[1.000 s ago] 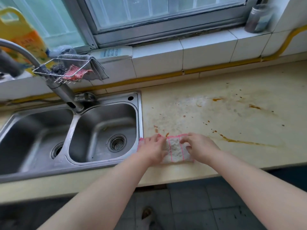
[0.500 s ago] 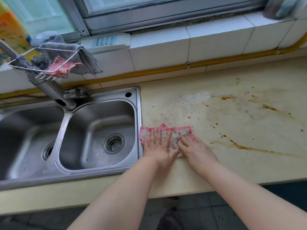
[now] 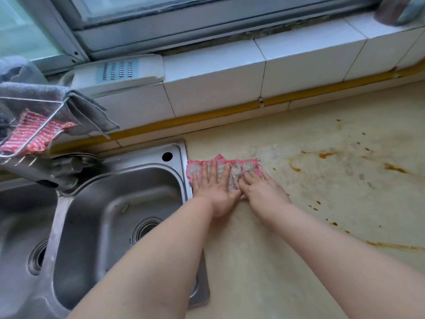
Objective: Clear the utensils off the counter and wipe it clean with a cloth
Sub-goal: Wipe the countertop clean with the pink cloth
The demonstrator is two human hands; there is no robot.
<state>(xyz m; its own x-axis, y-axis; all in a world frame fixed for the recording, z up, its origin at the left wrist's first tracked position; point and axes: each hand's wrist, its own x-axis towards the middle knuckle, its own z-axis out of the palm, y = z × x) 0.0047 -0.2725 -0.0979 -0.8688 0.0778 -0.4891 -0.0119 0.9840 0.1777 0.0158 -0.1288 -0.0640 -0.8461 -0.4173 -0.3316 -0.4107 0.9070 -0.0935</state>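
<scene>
We locate the pink-edged cloth (image 3: 250, 166) flat on the counter (image 3: 299, 261), its left edge just beside the rim of the sink (image 3: 184, 153). The left hand (image 3: 216, 194) presses on the cloth's left part with fingers straight and spread apart. The right hand (image 3: 264, 194) presses on the right part with fingers straight and closer together, and only the fingertips reach the fabric. The two hands lie side by side, thumbs nearly touching.

To the right of the cloth we note orange-brown stains (image 3: 326, 154) scattered over the beige surface.

The sink has two basins. The right basin (image 3: 138, 199) holds only its drain strainer (image 3: 145, 229). The left basin (image 3: 20, 226) shows its drain (image 3: 36, 256), and the rest is blurred.

Above the faucet (image 3: 57, 178), a wire rack (image 3: 61, 107) holds a red-and-white striped cloth (image 3: 34, 132), and a grey towel (image 3: 76, 104) hangs over its rim.

On the tiled sill we see a white box (image 3: 119, 72) with a perforated top. A jar (image 3: 395, 8) stands at the far right, and we cannot tell its contents.
</scene>
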